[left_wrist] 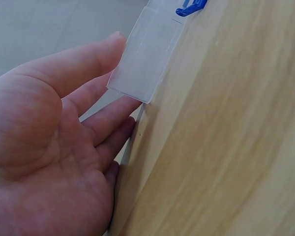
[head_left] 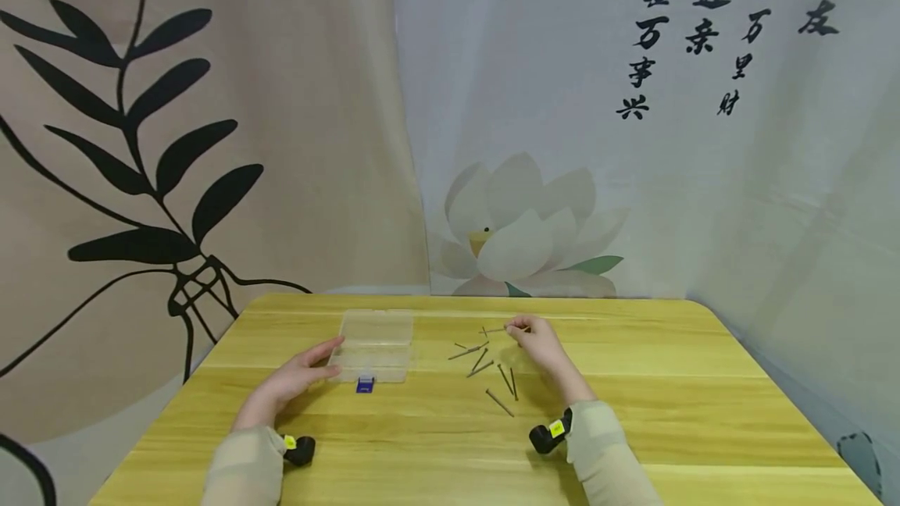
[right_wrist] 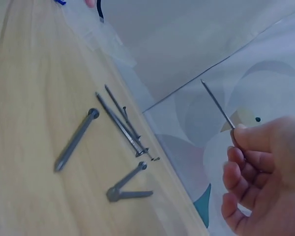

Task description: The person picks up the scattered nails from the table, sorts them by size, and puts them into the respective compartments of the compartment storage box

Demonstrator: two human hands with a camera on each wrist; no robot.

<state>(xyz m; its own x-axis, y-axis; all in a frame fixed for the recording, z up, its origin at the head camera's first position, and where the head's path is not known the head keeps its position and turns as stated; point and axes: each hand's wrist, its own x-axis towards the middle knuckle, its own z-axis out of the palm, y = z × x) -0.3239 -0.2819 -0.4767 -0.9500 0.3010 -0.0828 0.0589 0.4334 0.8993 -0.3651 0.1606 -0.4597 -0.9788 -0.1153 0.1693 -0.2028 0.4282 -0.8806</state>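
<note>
My left hand (head_left: 298, 373) rests against the left side of a clear plastic box (head_left: 370, 374), its thumb and fingers extended. In the left wrist view the fingers (left_wrist: 108, 113) lie partly behind the box (left_wrist: 140, 61). The box stands on the table with its lid (head_left: 377, 326) laid back and a blue latch (head_left: 365, 385) at the front. My right hand (head_left: 541, 342) pinches a nail (right_wrist: 217, 104) between thumb and fingertips, its point sticking out to the left. Below and left of that hand, several loose nails (head_left: 500, 402) lie scattered.
The wooden table (head_left: 422, 451) runs back to a curtain (head_left: 316, 139) printed with leaves, a lotus and writing. More nails (head_left: 468, 351) lie crossed between the box and the right hand. Small black cameras (head_left: 301, 451) are worn at both wrists.
</note>
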